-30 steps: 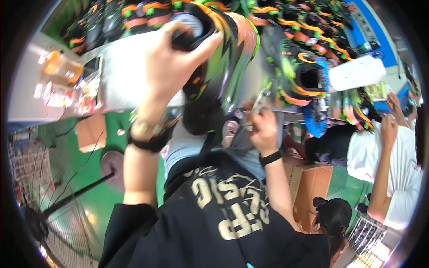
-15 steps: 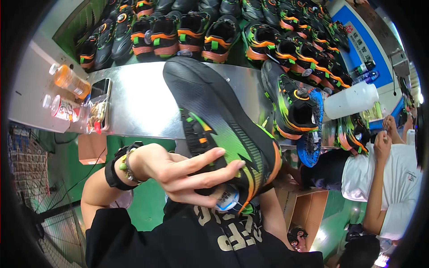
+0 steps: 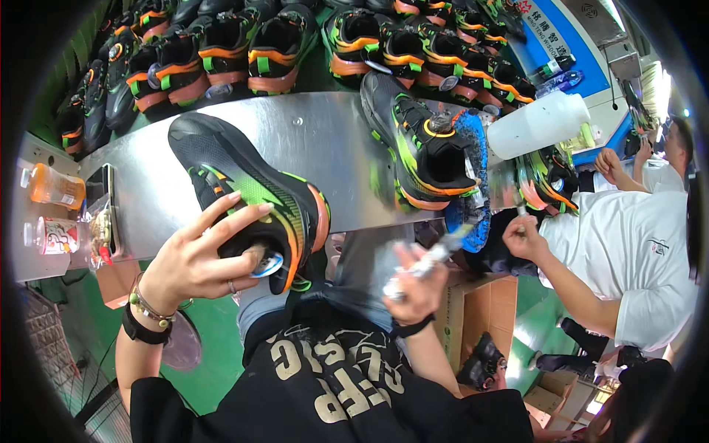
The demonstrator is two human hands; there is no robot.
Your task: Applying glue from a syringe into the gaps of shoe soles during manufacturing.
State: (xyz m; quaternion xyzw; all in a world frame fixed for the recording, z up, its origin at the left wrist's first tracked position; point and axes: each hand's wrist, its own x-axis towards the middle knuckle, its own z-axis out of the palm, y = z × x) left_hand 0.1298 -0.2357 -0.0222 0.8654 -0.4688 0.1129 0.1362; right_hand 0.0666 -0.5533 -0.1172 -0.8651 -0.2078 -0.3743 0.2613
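My left hand (image 3: pixel 199 258) grips a black sneaker (image 3: pixel 255 173) with green and orange trim by its collar, fingers over the side and into the opening. Its toe points away and to the left above the metal bench, and a small round tag (image 3: pixel 270 263) hangs by the opening. In my right hand (image 3: pixel 419 295), blurred by motion, is a slim brush (image 3: pixel 441 249) with a whitish handle. The brush tip is close to a blue, crusted dish (image 3: pixel 478 221) at the bench edge. Another matching sneaker (image 3: pixel 413 140) stands beside that dish.
Rows of similar sneakers (image 3: pixel 281 44) line the back. A white bottle (image 3: pixel 539 125) lies tilted at the right. Two drink bottles (image 3: pixel 55 186) and a phone (image 3: pixel 100 188) are at the left. A co-worker in a white shirt (image 3: pixel 613 244) works at the right, near a cardboard box (image 3: pixel 491 310).
The sneaker in my left hand has moved left and away from the camera. My right hand, hidden before, now shows with the brush. The whole view has shifted toward the right.
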